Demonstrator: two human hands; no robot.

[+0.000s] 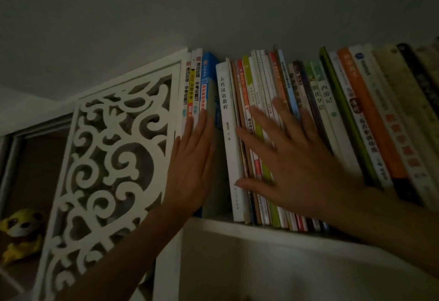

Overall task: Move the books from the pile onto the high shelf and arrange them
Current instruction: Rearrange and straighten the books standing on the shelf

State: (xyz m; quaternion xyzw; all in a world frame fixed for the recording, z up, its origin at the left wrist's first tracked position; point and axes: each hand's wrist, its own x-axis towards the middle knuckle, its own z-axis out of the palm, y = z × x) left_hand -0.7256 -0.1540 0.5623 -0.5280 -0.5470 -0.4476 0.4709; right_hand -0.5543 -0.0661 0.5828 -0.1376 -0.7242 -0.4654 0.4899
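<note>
1. Left hand: fingers straight and together, laid flat against the spines of the small upright group of white and blue softcover books at the left end of the shelf. It presses and grasps nothing.
2. Right hand: fingers straight and spread, palm pressed on the spines of the long row of thin multicoloured books. It grasps nothing.
3. White-spined book with black characters: leftmost of the long row, leaning slightly; a narrow gap separates it from the left group.
4. High white shelf board: carries books along its visible length, just under the grey ceiling.
5. Status, judged: placement appears largely done; aligning and closing the gap remain. The pile is not in view.
6. White carved fretwork side panel flanks the shelf; a yellow plush toy sits lower left.
</note>
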